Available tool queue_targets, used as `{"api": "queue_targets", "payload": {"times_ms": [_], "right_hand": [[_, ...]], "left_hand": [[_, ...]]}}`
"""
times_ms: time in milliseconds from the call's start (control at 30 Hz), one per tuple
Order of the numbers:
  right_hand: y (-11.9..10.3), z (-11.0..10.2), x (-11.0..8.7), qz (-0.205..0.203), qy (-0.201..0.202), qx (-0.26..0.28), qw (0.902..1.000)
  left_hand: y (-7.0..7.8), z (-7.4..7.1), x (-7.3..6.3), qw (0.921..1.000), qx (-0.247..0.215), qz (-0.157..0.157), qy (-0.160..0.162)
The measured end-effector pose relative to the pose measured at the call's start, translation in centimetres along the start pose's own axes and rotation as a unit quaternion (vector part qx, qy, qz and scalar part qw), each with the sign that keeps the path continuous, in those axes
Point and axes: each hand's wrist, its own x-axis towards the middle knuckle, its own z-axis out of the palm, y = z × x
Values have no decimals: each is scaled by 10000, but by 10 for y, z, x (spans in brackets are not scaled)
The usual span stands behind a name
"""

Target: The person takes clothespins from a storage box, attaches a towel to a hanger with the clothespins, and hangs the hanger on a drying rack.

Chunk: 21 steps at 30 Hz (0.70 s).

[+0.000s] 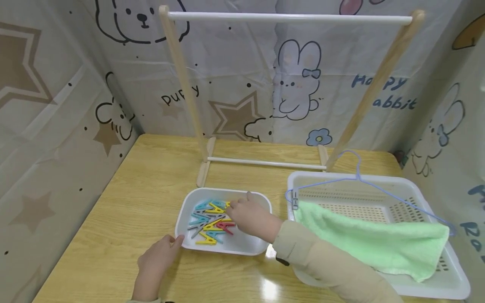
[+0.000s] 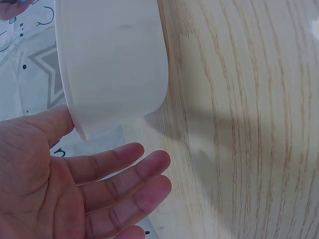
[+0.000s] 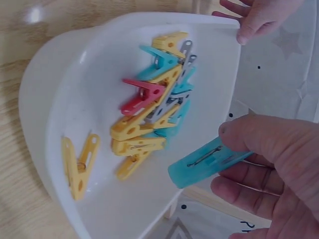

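Note:
A white plastic tub [image 1: 242, 246] on the table holds several clothespins [image 1: 208, 225] in yellow, blue, grey and red. My right hand [image 1: 251, 216] is over the tub's right part. In the right wrist view it pinches a blue clothespin [image 3: 207, 162] between thumb and fingers, above the others. My left hand [image 1: 159, 256] is at the tub's near left corner. Its thumb [image 2: 55, 124] touches the rim, while the other fingers stay extended below and apart from the wall. A red clothespin [image 3: 142, 94] lies among the yellow ones. One yellow clothespin [image 3: 79, 164] lies apart.
A wooden rack with a white top bar [image 1: 288, 17] stands behind the tub. To the right, a white perforated basket [image 1: 417, 290] bears a blue hanger [image 1: 394, 195] and a green towel [image 1: 371, 240]. A grey clip [image 1: 295, 200] sits at the towel's left corner. Printed cloth surrounds the table.

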Motion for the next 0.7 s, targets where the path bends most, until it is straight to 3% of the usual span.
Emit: {"api": "queue_targets", "payload": {"times_ms": [300,700], "right_hand": [[3,-17,-11,469,63,63,9989],[12,-25,-31,672,578,-113,9960]], "left_hand": [[0,0,0,10000,-28,-45,-65],[2,0,0,9999,-8,-35,-95]]}}
